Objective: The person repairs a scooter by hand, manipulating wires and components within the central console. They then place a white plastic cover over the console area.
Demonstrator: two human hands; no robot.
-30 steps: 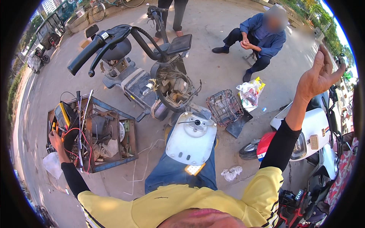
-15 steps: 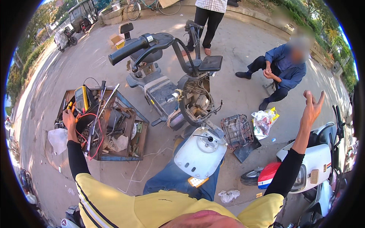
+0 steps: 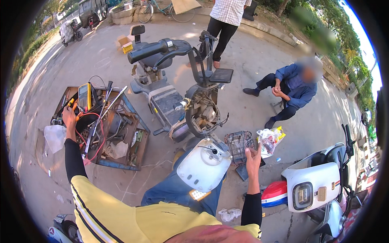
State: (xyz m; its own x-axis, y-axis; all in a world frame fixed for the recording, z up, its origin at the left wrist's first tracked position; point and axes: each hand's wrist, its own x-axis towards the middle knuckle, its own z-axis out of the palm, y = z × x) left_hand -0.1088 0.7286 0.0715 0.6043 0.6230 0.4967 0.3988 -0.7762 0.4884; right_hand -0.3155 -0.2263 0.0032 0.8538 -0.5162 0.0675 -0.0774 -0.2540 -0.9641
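My left hand (image 3: 69, 117) is in the tool box (image 3: 117, 164) at the left, its fingers closed around orange-handled pliers (image 3: 75, 107); the jaws are hidden among other tools. Right beside it stands a yellow multimeter (image 3: 84, 97), and a red wire (image 3: 102, 139) loops down over the box. My right hand (image 3: 253, 162) is raised, empty, with thumb and a finger apart, in front of a wire basket (image 3: 239, 143). Between my arms a white scooter panel (image 3: 204, 166) leans at my knees. Beyond it stands a stripped electric scooter (image 3: 166, 101) with wiring exposed.
A person in blue (image 3: 298, 87) sits on a low stool at the right; another person (image 3: 227, 20) stands behind the scooter. A plastic bag (image 3: 269, 139) lies past the basket. A white scooter (image 3: 312, 186) is parked at my right. A clear plastic bag (image 3: 54, 137) lies by the tool box.
My right arm has swung from far out on the right inward and down, to in front of the wire basket. My left hand stays at the pliers. The whole view has shifted slightly.
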